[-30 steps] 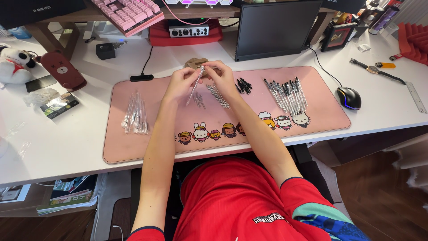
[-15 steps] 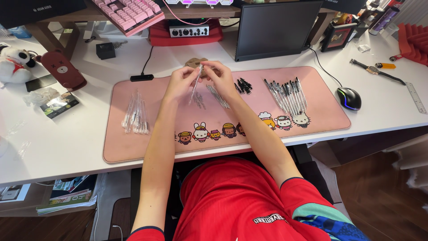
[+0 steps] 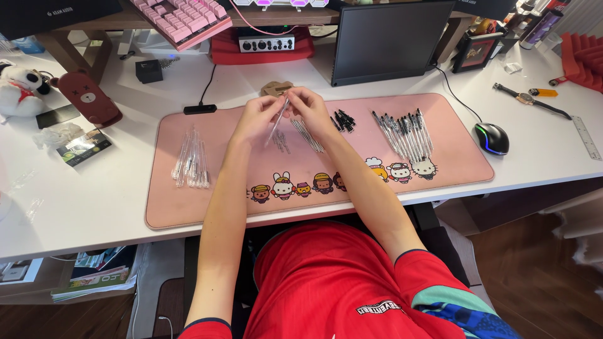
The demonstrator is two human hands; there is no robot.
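Item: pen assembly at a desk, seen from your head camera.

Your left hand (image 3: 254, 118) and your right hand (image 3: 306, 108) meet above the far middle of the pink desk mat (image 3: 188, 210). Both pinch one clear pen barrel (image 3: 277, 119) between the fingertips; it slants from upper right down to lower left, lifted off the mat. Each hand's grasp is closed on that barrel (how many fingers touch it is too small to tell).

On the mat, left to right:
- a bundle of clear barrels (image 3: 191, 160), well left of your left hand;
- a small scatter of thin refills (image 3: 281, 141) just below your hands;
- a second row of refills (image 3: 309, 135) under your right wrist;
- a cluster of small black caps (image 3: 344, 119) just right of your right hand;
- a fan of finished pens (image 3: 405, 133) farther right.

Off the mat, on the white desk (image 3: 94, 207):
- a black mouse (image 3: 491, 137) to the right;
- a dark monitor (image 3: 389, 39) behind;
- a pink keyboard (image 3: 182, 19) on a raised shelf at the far left;
- a wristwatch (image 3: 526, 99) and a ruler (image 3: 587, 137) at the far right.
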